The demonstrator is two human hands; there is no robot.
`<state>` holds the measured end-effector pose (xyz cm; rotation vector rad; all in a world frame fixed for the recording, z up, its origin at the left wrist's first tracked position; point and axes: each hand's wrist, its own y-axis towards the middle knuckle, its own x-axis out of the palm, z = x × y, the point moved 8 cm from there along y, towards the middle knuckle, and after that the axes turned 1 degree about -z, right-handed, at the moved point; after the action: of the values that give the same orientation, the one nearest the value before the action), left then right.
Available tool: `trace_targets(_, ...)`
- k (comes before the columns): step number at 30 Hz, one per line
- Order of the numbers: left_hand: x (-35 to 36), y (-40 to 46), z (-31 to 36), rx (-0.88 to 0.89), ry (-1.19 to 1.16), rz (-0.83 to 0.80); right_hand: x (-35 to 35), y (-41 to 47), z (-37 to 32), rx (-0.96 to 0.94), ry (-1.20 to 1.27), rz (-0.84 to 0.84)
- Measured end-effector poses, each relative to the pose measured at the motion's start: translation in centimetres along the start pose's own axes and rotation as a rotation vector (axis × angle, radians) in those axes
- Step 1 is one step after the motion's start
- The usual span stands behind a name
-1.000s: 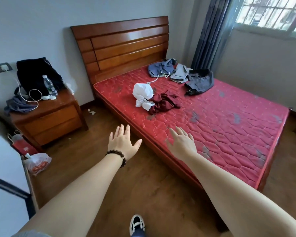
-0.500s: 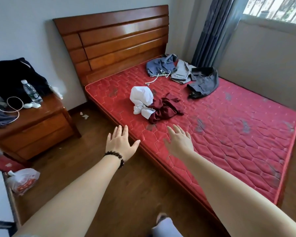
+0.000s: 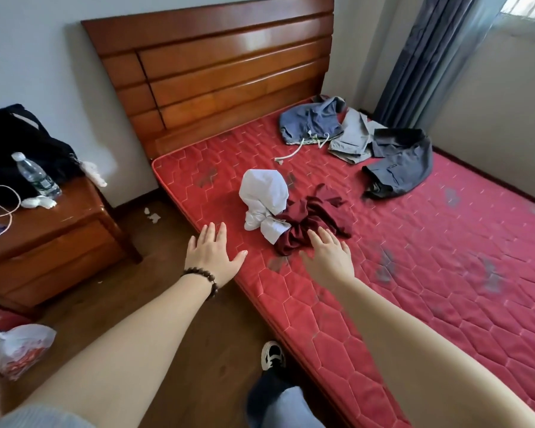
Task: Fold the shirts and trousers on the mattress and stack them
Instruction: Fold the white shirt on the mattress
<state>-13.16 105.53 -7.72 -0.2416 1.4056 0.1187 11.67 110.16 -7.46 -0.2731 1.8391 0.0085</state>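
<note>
A bare red quilted mattress (image 3: 430, 273) lies on a wooden bed. Near its left edge sit a crumpled white garment (image 3: 264, 196) and a dark red garment (image 3: 309, 220), touching each other. Farther back, by the headboard, lie a blue garment with a white drawstring (image 3: 311, 123), a light grey garment (image 3: 351, 140) and a dark grey garment (image 3: 402, 163), all unfolded. My left hand (image 3: 212, 257) hovers over the mattress edge, fingers spread, holding nothing. My right hand (image 3: 329, 257) is flat and open just in front of the dark red garment, fingertips at its near edge.
A wooden headboard (image 3: 217, 66) stands against the wall. A wooden nightstand (image 3: 50, 239) at left carries a black bag, a water bottle (image 3: 36, 176) and a cable. A white plastic bag (image 3: 22, 350) lies on the wooden floor. Grey curtains (image 3: 430, 57) hang at the back right.
I have stepped closer to the bed. Both hands have advanced toward the white and dark red garments, the right hand now reaching the red one. Nothing has been picked up.
</note>
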Motion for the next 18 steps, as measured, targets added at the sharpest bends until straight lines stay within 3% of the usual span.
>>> trace_targets(7, 0.5, 11.9, 3.8, -0.057, -0.021, -0.04, -1.5, 12.6, 2.7, 0.001, 0.012, -0.04)
trace_targets(18, 4.4, 20.6, 3.0, -0.093, -0.003, -0.141, 2.8, 23.2, 2.9, -0.039, -0.007, -0.18)
